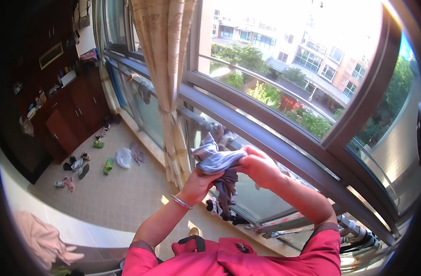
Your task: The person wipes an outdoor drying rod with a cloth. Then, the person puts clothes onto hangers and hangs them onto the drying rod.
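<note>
A light blue-grey cloth [215, 158] is bunched up in front of me, between my two hands. My left hand [197, 184], with a bracelet at its wrist, is closed on the cloth's lower left part. At the cloth's right end, my right hand [261, 166] has its fingers closed on the fabric. Darker brownish-grey cloth [226, 186] hangs just below and behind the held piece; whether it touches my hands I cannot tell. More fabric [223, 134] lies over the rail behind the cloth.
Window frames and a metal rail [252, 133] run along the right. A beige curtain [167, 92] hangs ahead. Shoes, a white bag [123, 158] and green clogs [108, 166] are on the tiled floor, near a dark red cabinet [77, 110]. Pinkish cloth [42, 237] hangs at lower left.
</note>
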Demonstrator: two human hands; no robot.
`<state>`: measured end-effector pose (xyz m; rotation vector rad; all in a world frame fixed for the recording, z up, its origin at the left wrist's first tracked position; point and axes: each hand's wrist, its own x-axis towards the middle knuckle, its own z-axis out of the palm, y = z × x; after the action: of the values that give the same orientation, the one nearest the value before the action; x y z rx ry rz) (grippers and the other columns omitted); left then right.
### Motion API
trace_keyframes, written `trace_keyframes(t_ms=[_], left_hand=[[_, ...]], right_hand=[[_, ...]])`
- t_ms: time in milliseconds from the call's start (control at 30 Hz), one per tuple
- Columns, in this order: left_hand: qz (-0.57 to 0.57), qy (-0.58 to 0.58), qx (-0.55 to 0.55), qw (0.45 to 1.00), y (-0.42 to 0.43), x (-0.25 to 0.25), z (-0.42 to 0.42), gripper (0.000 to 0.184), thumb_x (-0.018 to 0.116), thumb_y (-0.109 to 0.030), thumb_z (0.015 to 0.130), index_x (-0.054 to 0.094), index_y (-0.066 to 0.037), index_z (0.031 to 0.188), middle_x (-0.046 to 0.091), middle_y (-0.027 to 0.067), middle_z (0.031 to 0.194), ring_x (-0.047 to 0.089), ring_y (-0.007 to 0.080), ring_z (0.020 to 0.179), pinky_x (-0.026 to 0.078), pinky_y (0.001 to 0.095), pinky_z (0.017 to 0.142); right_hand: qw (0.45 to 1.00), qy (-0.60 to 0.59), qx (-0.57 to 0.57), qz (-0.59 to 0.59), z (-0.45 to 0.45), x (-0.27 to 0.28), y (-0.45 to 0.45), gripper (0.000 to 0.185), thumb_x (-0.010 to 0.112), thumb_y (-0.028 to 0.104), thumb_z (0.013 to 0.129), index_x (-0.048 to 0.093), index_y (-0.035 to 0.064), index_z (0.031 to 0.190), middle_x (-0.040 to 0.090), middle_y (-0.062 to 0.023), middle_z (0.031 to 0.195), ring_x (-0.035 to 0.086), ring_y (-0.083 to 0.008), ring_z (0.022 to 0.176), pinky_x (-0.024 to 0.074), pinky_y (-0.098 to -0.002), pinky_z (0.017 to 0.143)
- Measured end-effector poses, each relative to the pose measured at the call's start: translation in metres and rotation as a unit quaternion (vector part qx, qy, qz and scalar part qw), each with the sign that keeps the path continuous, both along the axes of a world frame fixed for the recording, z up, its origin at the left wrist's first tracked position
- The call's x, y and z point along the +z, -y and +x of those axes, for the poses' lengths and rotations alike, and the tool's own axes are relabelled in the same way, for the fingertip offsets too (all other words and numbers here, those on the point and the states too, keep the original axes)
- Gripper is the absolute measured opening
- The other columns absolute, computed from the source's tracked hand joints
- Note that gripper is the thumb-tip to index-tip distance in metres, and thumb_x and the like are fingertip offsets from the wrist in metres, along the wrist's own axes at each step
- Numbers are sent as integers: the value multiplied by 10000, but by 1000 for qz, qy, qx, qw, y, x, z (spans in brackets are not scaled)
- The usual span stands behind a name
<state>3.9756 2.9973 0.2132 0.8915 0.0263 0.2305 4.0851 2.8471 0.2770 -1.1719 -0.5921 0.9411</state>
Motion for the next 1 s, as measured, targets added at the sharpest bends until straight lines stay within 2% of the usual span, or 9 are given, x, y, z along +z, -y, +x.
trace_keyframes(t_ms=[100, 200, 267, 300, 400, 467, 633, 800, 1000], left_hand=[[-43, 17, -41, 998, -40, 19, 12, 276, 563, -23, 804, 519, -9, 1076, 599, 72, 955, 587, 145, 825, 480, 257, 705], [-66, -15, -57, 996, -61, 24, 26, 268, 563, -38, 808, 512, 1, 1068, 603, 71, 905, 596, 149, 759, 493, 276, 648], [-84, -18, -72, 994, -72, 31, 33, 257, 567, -48, 810, 511, -1, 1056, 596, 61, 907, 588, 137, 777, 483, 265, 668], [-83, -13, -72, 994, -78, 31, 38, 257, 567, -48, 810, 511, -1, 1056, 596, 61, 907, 588, 137, 777, 483, 265, 668], [-110, 16, -55, 992, -97, 37, 53, 186, 550, -21, 800, 520, -26, 983, 570, 47, 866, 564, 128, 794, 465, 259, 700], [-130, 17, -66, 989, -112, 37, 58, 172, 536, -11, 799, 515, -26, 969, 564, 48, 857, 559, 128, 788, 463, 259, 708], [-139, -13, -27, 990, -144, 36, 74, 182, 509, -8, 803, 480, -26, 982, 529, 59, 845, 541, 134, 776, 457, 261, 706], [-103, -7, 8, 995, -174, 43, 109, 193, 513, -38, 816, 459, -34, 1001, 540, 81, 838, 552, 146, 752, 461, 271, 689], [-83, 17, 43, 995, -186, 58, 143, 181, 511, -33, 813, 456, -24, 985, 532, 95, 839, 535, 157, 770, 454, 282, 707]], right_hand=[[983, -108, 41, 145, 17, 14, -58, 137, 384, 70, 871, 485, 30, 955, 540, -113, 1023, 536, -196, 956, 432, -329, 828], [987, -116, -91, 63, 21, 39, -97, 155, 345, 92, 888, 491, 47, 911, 540, -61, 883, 539, -157, 840, 438, -276, 732], [986, 163, -8, -34, 49, 32, -114, 178, 326, 137, 902, 483, 85, 836, 462, 3, 684, 478, -109, 630, 391, -233, 575], [985, 168, -8, -33, 55, 33, -125, 178, 326, 137, 902, 483, 85, 836, 462, 3, 684, 478, -109, 630, 391, -233, 575], [978, -77, -193, 29, 67, 82, -164, 171, 399, 247, 897, 452, 130, 784, 338, 43, 522, 329, -68, 456, 273, -229, 426], [976, 21, -174, 133, 117, 108, -175, 269, 408, 359, 895, 453, 118, 784, 361, 29, 530, 347, -99, 445, 298, -254, 419], [949, 217, -184, -137, 249, 128, -204, 172, 460, 231, 848, 471, 61, 824, 462, -21, 577, 428, -100, 478, 350, -254, 437], [951, 167, -166, -202, 366, 91, -233, 130, 567, 114, 759, 542, -10, 787, 538, -67, 685, 511, -132, 568, 432, -282, 506], [805, 485, -106, -326, 438, 18, -321, 329, 604, 216, 699, 607, 51, 984, 616, -109, 808, 587, -192, 685, 476, -304, 611]])
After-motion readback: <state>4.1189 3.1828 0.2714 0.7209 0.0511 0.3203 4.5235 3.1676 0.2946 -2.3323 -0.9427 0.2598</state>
